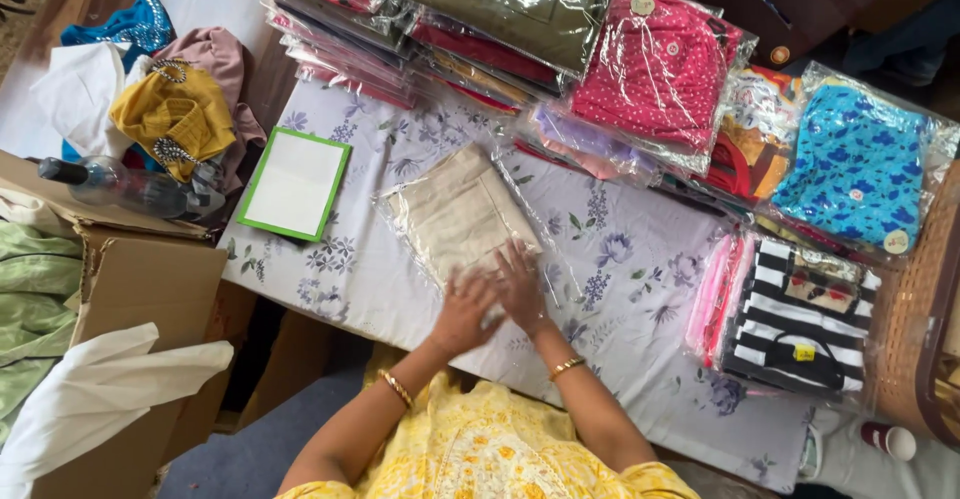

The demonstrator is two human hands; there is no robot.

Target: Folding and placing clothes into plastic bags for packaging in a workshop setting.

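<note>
Both hands flat, open, holding nothing — left hand [462, 311] and right hand [520, 284] press the near end of a beige bagged garment [458, 214] mid-table [620, 289]. Striped pack [800, 319] near right edge, green-edged card [296, 183] left, pink pack [660, 64] at far edge.

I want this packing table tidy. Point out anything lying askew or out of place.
The cream folded garment in its clear plastic bag lies diagonal to the table edge, under both hands. The clear plastic water bottle lies on its side atop the brown cardboard box. Loose cloths are heaped unfolded beside it. The bagged stacks look orderly.
</note>
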